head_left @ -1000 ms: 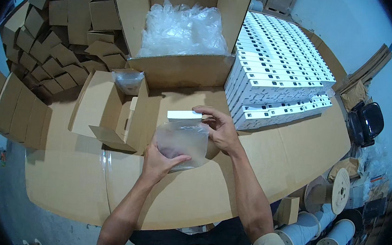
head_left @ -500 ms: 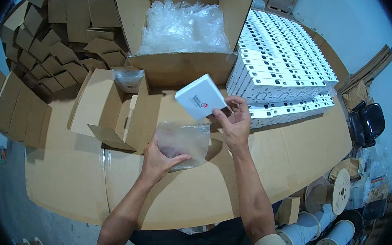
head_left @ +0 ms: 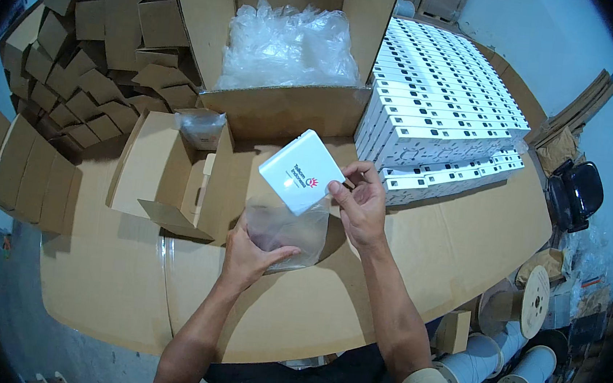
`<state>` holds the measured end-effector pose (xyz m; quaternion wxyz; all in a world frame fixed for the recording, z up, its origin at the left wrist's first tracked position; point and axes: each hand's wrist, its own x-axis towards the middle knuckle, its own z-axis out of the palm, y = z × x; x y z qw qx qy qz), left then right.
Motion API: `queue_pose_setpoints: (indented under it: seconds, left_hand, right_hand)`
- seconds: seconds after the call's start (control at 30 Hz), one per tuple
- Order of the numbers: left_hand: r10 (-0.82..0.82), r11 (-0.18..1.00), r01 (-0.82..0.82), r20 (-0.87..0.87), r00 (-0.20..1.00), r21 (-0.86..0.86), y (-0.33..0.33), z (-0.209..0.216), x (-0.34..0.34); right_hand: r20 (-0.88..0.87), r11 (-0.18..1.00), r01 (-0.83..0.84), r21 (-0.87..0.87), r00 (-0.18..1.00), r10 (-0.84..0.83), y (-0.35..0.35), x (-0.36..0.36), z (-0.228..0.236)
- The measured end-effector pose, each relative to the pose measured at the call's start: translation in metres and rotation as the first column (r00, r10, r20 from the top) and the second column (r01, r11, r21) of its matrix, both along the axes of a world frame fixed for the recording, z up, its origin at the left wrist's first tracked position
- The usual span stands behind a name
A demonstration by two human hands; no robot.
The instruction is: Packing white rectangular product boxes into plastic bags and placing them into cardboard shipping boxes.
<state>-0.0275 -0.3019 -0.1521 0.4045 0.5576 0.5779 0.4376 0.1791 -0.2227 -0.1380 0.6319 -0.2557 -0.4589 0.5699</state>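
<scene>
Your right hand (head_left: 362, 207) pinches the white square case (head_left: 302, 172) by one corner, lower than a moment ago, its bottom tip now overlapping the clear bag (head_left: 294, 236) your left hand (head_left: 251, 255) still grips.

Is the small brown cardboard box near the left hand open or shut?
Open: the brown cardboard box has flaps spread, a clear plastic packet inside.

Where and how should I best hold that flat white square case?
Probably by the right corner of the white case, from the right, thumb on its face, as the right hand does: it's thin, and its lower corner points toward the clear bag.
</scene>
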Motion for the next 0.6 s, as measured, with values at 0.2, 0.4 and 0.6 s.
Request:
queue_pose_setpoints:
  seconds: [0.2, 0.4, 0.6]
  left_hand:
    - [0.004, 0.999, -0.004, 0.008, 1.000, 0.050, 0.0005, -0.0083, -0.0010]
    - [-0.001, 0.996, -0.003, 0.048, 0.999, 0.087, -0.0006, -0.0008, 0.0036]
    - [-0.022, 0.996, 0.017, 0.054, 0.998, 0.090, 0.0002, -0.0017, 0.0032]
  right_hand:
    - [0.092, 0.999, -0.012, 0.052, 0.996, 0.007, 0.0024, 0.0070, -0.0003]
    - [0.118, 0.996, -0.083, 0.041, 0.990, 0.078, 0.0022, 0.0101, 0.0010]
    - [0.214, 0.988, -0.152, -0.002, 0.965, 0.148, -0.0005, 0.0053, 0.0056]
